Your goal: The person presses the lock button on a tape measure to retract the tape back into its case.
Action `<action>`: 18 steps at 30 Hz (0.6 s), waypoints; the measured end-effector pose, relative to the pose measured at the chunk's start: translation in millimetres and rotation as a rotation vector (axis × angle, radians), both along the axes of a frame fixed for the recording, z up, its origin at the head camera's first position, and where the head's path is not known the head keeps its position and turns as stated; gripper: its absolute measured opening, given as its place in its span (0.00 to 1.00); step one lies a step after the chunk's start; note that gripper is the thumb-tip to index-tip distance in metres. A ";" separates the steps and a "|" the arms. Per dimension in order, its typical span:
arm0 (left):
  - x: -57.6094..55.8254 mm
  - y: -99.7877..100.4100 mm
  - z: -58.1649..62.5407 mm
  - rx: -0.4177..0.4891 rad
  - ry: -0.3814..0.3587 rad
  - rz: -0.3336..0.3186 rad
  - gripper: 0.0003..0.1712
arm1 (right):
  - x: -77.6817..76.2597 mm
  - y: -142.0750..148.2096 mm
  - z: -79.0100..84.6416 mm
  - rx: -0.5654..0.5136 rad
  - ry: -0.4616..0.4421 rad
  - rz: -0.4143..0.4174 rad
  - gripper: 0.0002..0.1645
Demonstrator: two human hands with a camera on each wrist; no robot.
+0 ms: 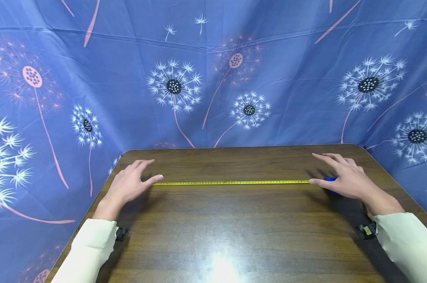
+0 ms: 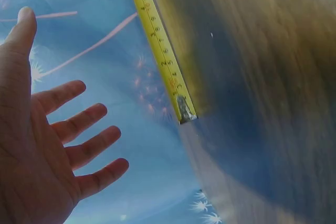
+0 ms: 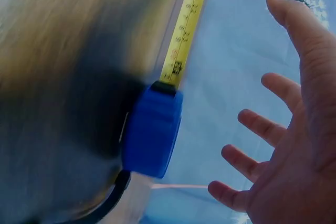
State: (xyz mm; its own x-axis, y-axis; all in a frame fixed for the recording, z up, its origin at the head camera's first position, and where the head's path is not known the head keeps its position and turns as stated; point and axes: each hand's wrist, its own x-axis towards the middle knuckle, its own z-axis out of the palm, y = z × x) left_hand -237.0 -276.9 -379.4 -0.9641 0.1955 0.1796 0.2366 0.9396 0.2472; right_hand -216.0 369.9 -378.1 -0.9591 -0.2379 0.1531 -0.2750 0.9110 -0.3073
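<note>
A yellow tape measure blade [image 1: 231, 182] stretches straight across the wooden table from left to right. Its metal end hook [image 2: 186, 113] shows in the left wrist view, apart from the fingers. My left hand [image 1: 130, 182] hovers over that end, fingers spread and thumb extended, holding nothing. The blue tape measure case [image 3: 153, 129] stands at the blade's other end, with a black strap [image 3: 113, 203] trailing from it. Above the case is my right hand [image 1: 347, 179], its fingers apart and holding nothing; in the head view it covers most of the case.
The brown wooden table [image 1: 199, 220] has rounded far corners and a bright light reflection near its front. A blue cloth [image 1: 287, 78] with dandelion prints hangs behind it and along both sides.
</note>
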 end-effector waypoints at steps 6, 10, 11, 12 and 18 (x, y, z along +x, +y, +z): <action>2.4 -9.0 -2.1 0.006 -0.020 0.002 0.53 | 3.9 9.5 -1.4 -0.003 -0.013 0.001 0.57; 3.7 -13.9 -3.0 0.014 -0.038 0.010 0.52 | 5.9 14.2 -3.6 -0.014 -0.019 0.000 0.57; 4.1 -15.1 -3.4 0.016 -0.044 0.013 0.52 | 6.3 15.3 -4.5 -0.018 -0.020 0.001 0.57; 4.5 -16.3 -3.8 0.016 -0.048 0.017 0.52 | 6.8 16.4 -5.4 -0.022 -0.017 0.002 0.57; 5.2 -19.7 -5.5 0.008 -0.066 0.023 0.52 | 9.2 24.5 -12.5 -0.060 0.030 0.028 0.55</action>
